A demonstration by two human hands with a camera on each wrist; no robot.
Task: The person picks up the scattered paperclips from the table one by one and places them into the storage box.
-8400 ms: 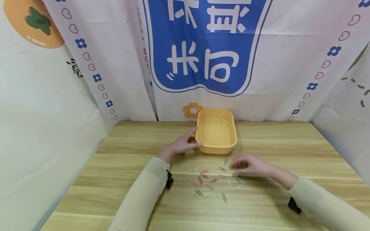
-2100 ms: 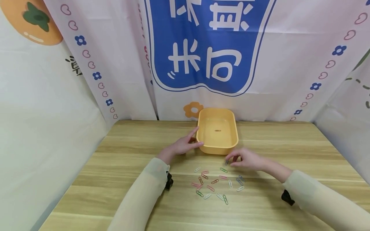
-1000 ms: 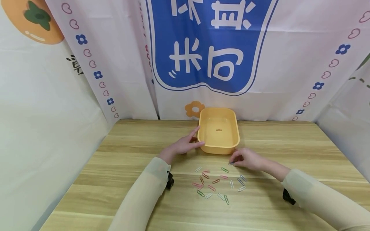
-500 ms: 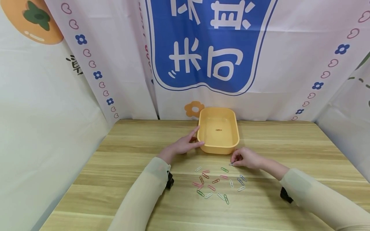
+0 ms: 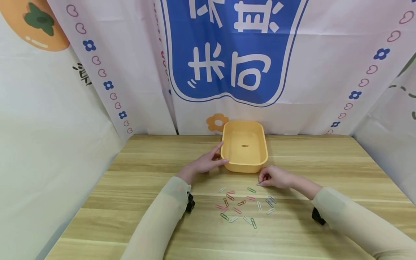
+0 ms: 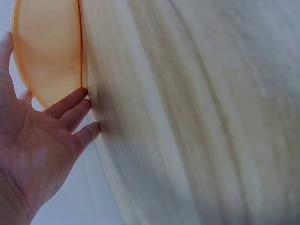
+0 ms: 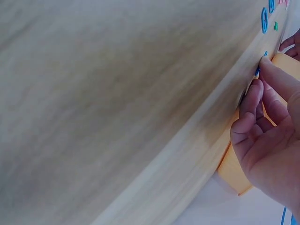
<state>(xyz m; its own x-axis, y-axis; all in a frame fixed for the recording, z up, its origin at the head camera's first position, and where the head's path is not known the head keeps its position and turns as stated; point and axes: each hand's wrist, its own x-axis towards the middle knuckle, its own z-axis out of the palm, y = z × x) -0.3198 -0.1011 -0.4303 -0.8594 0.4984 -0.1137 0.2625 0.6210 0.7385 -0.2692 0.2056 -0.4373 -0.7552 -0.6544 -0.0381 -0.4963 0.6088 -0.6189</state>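
Observation:
My left hand (image 5: 205,163) rests against the left side of a yellow plastic bin (image 5: 245,168), its fingers stretched along the wall. In the left wrist view those fingers are spread, with the tips at the bin's side. One reddish-brown paper clip (image 5: 245,146) lies on the bin floor. Just in front of the bin's near right corner, my right hand (image 5: 276,177) pinches a blue paper clip (image 5: 258,184) at table level. Thumb and fingertips cover part of this clip in the right wrist view (image 7: 266,54).
Several loose paper clips are scattered in front of the bin, among them a green clip (image 5: 251,190), a white clip (image 5: 259,206), blue clips (image 5: 269,203) and a pink clip (image 5: 237,210). The wooden table (image 5: 146,173) meets a printed cloth (image 5: 195,119) behind the bin.
Since the oldest frame, a reddish-brown clip has gone from beside my right hand into the bin. My right hand has taken hold of the blue clip and shifted it slightly right. My left hand stays put.

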